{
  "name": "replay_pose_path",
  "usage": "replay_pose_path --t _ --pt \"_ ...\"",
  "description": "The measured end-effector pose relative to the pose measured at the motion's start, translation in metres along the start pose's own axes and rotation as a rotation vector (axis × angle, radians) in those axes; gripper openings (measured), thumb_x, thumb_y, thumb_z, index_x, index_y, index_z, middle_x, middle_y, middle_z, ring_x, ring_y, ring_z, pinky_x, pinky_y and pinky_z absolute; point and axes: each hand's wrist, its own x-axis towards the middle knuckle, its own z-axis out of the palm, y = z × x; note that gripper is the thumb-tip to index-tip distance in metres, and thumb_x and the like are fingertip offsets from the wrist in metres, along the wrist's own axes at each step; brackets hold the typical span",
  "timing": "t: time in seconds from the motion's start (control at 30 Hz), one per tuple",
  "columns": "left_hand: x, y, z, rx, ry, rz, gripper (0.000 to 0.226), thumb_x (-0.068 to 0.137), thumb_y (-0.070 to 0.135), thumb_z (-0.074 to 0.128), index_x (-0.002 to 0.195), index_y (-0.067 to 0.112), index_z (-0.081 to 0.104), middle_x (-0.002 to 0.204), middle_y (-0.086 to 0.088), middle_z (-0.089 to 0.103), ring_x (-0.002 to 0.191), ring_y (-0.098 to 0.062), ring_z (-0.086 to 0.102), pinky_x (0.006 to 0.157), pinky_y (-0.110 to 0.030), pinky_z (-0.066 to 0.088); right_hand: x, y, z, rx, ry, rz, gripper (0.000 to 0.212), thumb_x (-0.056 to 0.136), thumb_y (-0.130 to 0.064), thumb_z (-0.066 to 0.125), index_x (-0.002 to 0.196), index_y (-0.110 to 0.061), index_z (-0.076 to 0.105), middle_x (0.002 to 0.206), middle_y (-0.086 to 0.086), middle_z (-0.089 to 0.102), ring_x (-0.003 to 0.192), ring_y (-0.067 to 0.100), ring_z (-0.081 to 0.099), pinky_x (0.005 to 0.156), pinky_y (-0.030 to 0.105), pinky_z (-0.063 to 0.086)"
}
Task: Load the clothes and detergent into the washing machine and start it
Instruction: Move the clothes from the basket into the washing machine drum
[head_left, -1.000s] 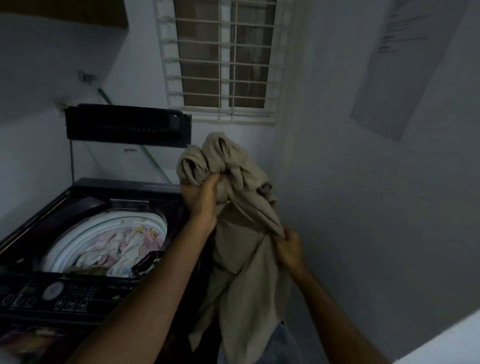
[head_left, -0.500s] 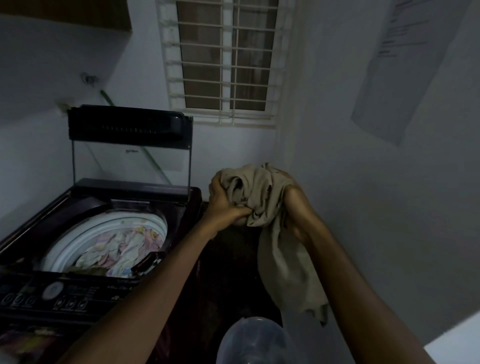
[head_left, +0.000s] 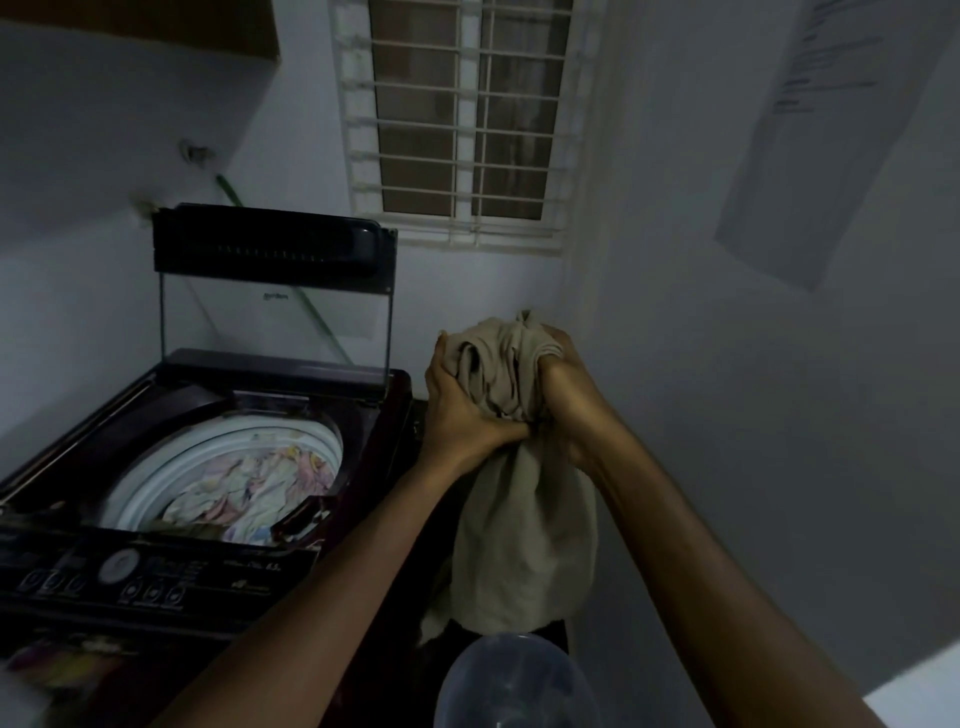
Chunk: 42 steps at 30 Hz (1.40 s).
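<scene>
Beige cloth is the thing in play: a garment (head_left: 524, 519) held in the air just to the right of the washing machine (head_left: 374, 415), not yet over the drum (head_left: 156, 488). A second ago it hung long from the raised left hand, with the right hand gripping it lower down. Now the two hands have come together at one level. The left hand (head_left: 457, 410) curls its fingers round the near side of the wad, the right hand (head_left: 566, 395) clenches the far side, and the hands touch at the bottom. Most of the fabric is bunched between them, and only a short tail hangs below, above a translucent container (head_left: 514, 680) whose purpose I cannot tell.

The gathering matters. A compact bundle should drop through the opening cleanly, where a trailing piece could catch on the rim. The lid (head_left: 275, 291) stands upright and pale, patterned clothes (head_left: 249, 483) already lie in the drum, so loading is under way. What is left — by my reading — is a swing to the left and a release. No detergent is visible, and the control panel (head_left: 156, 571) is untouched.
</scene>
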Motion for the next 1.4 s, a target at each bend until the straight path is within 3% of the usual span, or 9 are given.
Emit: replay_pose_path --t 0.13,0.3,0.43,0.53,0.77,0.9,1.03,1.23,1.4 --pt "-0.002 0.006 0.001 -0.083 0.120 0.039 0.127 0.042 0.041 0.087 0.150 0.016 0.025 0.142 0.002 0.049 0.124 -0.003 0.052 0.105 -0.019 0.043 -0.010 -0.006 -0.008 -0.018 -0.181 -0.112 0.047 0.103 -0.016 0.036 0.149 -0.021 0.030 0.149 0.000 0.040 0.132 0.015 0.045 0.112 0.036 0.037" --pt "0.007 0.013 0.002 -0.242 0.210 -0.029 0.101 0.047 0.035 0.086 0.137 0.021 0.042 0.124 0.007 0.062 0.108 -0.002 0.063 0.096 -0.027 0.052 -0.016 -0.009 -0.042 -0.136 -0.356 -0.234 0.059 0.097 -0.008 0.049 0.149 -0.026 0.030 0.146 -0.008 0.045 0.130 0.007 0.047 0.106 0.024 0.042" --pt "0.023 0.018 -0.004 -0.414 0.309 -0.135 0.087 0.051 0.030 0.084 0.130 0.023 0.046 0.121 0.003 0.066 0.105 -0.011 0.067 0.097 -0.041 0.054 -0.032 0.021 -0.061 -0.322 -0.230 -0.195 0.079 0.083 -0.024 0.074 0.144 -0.037 0.025 0.137 -0.035 0.032 0.120 -0.020 0.039 0.094 0.003 0.035" --pt "0.027 0.025 -0.003 -0.565 0.346 -0.164 0.083 0.056 0.026 0.083 0.132 0.018 0.049 0.121 0.001 0.068 0.105 -0.014 0.068 0.097 -0.043 0.054 -0.042 0.070 -0.060 -0.411 -0.173 -0.084 0.117 0.059 -0.050 0.087 0.149 -0.037 0.012 0.145 -0.024 0.031 0.125 -0.010 0.039 0.104 0.018 0.037" --pt "0.025 0.009 -0.012 -0.511 0.354 -0.229 0.082 0.058 0.026 0.087 0.129 0.026 0.046 0.123 -0.001 0.066 0.105 -0.019 0.067 0.091 -0.047 0.057 -0.032 0.128 -0.056 -0.256 0.004 0.102 0.010 0.091 -0.021 0.064 0.099 -0.025 0.066 0.111 0.008 0.070 0.096 0.019 0.067 0.083 0.031 0.055" --pt "0.016 -0.013 -0.034 -0.253 0.320 -0.148 0.092 0.054 0.029 0.087 0.133 0.025 0.039 0.130 -0.001 0.059 0.112 -0.016 0.061 0.096 -0.033 0.052 -0.028 0.098 -0.085 -0.188 0.243 0.028 0.015 0.093 -0.011 0.056 0.099 -0.017 0.067 0.105 0.010 0.070 0.090 0.021 0.064 0.078 0.033 0.053" --pt "0.006 -0.019 -0.029 -0.108 0.178 -0.136 0.101 0.038 0.043 0.082 0.129 0.027 0.042 0.124 0.000 0.061 0.109 -0.017 0.062 0.077 -0.018 0.055 -0.007 0.062 -0.085 0.030 0.401 -0.081 0.021 0.096 -0.012 0.048 0.102 -0.011 0.068 0.104 0.009 0.068 0.095 0.026 0.064 0.083 0.038 0.054" --pt "0.008 -0.014 -0.015 -0.010 -0.041 -0.061 0.115 0.039 0.044 0.084 0.141 0.021 0.036 0.135 0.003 0.052 0.122 -0.014 0.052 0.106 -0.029 0.041 0.011 0.031 -0.046 0.232 0.139 0.107 0.049 0.103 -0.038 0.029 0.136 -0.009 0.052 0.132 0.009 0.057 0.124 0.026 0.051 0.109 0.044 0.039" --pt "0.015 -0.017 -0.031 -0.065 -0.063 -0.108 0.112 0.041 0.040 0.085 0.139 0.027 0.033 0.136 0.002 0.050 0.123 -0.012 0.052 0.106 -0.029 0.042 0.002 0.020 -0.038 0.252 -0.130 0.049 0.026 0.094 -0.012 0.036 0.103 -0.007 0.059 0.099 0.007 0.063 0.097 0.023 0.060 0.089 0.033 0.051"
